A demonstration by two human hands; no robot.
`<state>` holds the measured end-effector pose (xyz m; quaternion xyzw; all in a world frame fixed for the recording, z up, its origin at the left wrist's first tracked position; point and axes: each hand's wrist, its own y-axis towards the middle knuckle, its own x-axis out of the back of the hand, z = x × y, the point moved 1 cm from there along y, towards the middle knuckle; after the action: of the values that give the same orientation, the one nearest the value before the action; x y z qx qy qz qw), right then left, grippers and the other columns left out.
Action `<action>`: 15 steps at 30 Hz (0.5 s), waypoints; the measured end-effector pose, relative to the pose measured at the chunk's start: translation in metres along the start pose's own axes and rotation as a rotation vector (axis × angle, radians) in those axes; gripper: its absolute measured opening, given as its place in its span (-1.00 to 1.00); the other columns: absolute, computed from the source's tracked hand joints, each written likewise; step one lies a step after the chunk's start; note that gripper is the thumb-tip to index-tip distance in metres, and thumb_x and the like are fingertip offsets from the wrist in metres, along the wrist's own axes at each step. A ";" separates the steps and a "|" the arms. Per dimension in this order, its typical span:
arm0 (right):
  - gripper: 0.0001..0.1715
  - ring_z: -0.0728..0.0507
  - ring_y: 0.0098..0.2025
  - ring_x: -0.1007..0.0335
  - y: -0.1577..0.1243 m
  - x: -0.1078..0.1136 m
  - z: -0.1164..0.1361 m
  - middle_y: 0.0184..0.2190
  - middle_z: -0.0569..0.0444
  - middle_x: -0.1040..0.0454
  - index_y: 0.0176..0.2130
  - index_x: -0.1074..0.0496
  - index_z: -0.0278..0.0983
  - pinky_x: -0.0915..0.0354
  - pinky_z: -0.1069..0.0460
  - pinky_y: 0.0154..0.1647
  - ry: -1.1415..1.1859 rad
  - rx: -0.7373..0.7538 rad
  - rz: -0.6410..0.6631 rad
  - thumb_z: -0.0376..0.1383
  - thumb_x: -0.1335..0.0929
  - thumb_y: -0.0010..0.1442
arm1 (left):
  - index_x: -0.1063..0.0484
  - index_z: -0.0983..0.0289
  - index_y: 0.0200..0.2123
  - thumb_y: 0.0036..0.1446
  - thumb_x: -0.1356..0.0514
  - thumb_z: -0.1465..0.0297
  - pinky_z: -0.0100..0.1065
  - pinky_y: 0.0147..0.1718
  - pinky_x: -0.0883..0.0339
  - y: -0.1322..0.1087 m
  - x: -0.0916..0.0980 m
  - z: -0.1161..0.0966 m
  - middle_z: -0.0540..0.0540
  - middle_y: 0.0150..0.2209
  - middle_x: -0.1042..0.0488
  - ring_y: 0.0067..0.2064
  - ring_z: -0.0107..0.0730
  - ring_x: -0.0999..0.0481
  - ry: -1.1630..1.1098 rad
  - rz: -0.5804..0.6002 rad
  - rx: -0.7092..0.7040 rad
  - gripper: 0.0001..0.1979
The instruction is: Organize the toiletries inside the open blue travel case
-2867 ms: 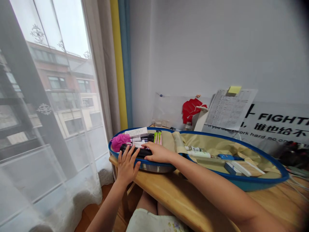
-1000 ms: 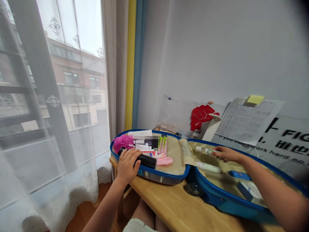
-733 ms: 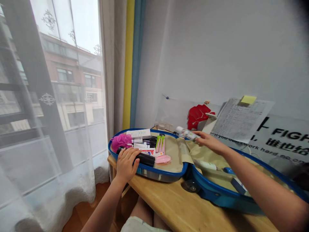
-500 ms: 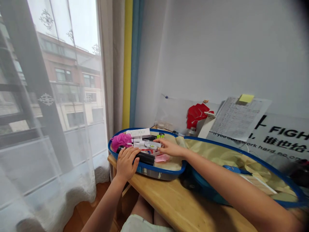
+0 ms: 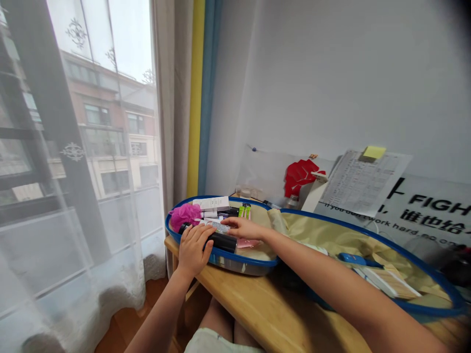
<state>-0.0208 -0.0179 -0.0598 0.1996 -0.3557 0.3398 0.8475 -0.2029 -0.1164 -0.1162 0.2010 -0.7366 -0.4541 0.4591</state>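
Observation:
My left hand [image 5: 195, 247] is curled over a black cylinder [image 5: 225, 242] at the near rim of an open blue-rimmed suitcase half [image 5: 253, 262]. My right hand [image 5: 245, 230] has its fingertips on a small white and clear package [image 5: 215, 226], lying just behind the cylinder. How firmly those fingers pinch it is hard to see. A pink mesh bath puff [image 5: 186, 215] lies left of the package. Behind are a white box [image 5: 210, 203] and green-tipped tubes [image 5: 245, 211]. Something flat and pink [image 5: 247, 243] shows beneath my right hand.
The suitcase's other half [image 5: 386, 230] spreads to the right, holding a blue object [image 5: 351, 259] and a striped flat pack [image 5: 393, 283]. Both halves rest on a wooden table [image 5: 257, 304]. Papers [image 5: 368, 181] stand against the wall; a sheer curtain [image 5: 110, 196] hangs at left.
My right hand has moved left and slightly down with the white and clear package, uncovering the green-tipped tubes. My left hand stays on the black cylinder.

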 end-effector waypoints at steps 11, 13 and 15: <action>-0.50 -0.17 -0.04 -0.41 -0.096 0.154 -0.045 -0.06 -0.10 -0.48 0.01 -0.41 -0.30 -0.26 -0.14 0.08 -0.231 -0.376 -0.313 -0.07 -0.25 0.18 | -0.44 0.18 -0.03 0.29 0.11 0.28 -0.09 0.11 -0.05 -0.001 -0.001 0.001 0.12 -0.05 -0.51 0.03 -0.21 -0.40 -0.015 0.005 0.013 -0.62; -0.61 -0.16 -0.13 -0.44 -0.128 0.164 -0.066 -0.20 -0.07 -0.52 -0.13 -0.48 -0.32 -0.30 -0.15 0.01 -0.323 -0.511 -0.259 -0.12 -0.33 0.14 | -0.44 0.18 -0.03 0.29 0.11 0.28 -0.10 0.11 -0.05 -0.001 -0.001 0.002 0.12 -0.05 -0.51 0.03 -0.20 -0.40 -0.011 0.004 0.013 -0.62; -0.70 -0.10 -0.19 -0.43 -0.155 0.161 -0.086 -0.26 -0.01 -0.51 -0.23 -0.47 -0.32 -0.33 -0.12 -0.05 -0.404 -0.609 -0.188 -0.15 -0.35 0.15 | -0.44 0.18 -0.03 0.29 0.11 0.28 -0.10 0.10 -0.05 -0.001 -0.002 0.002 0.11 -0.05 -0.51 0.03 -0.20 -0.40 -0.007 0.003 0.009 -0.62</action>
<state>0.2136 -0.0056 -0.0131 0.0332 -0.5805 0.0929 0.8082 -0.2038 -0.1146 -0.1187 0.2004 -0.7405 -0.4506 0.4566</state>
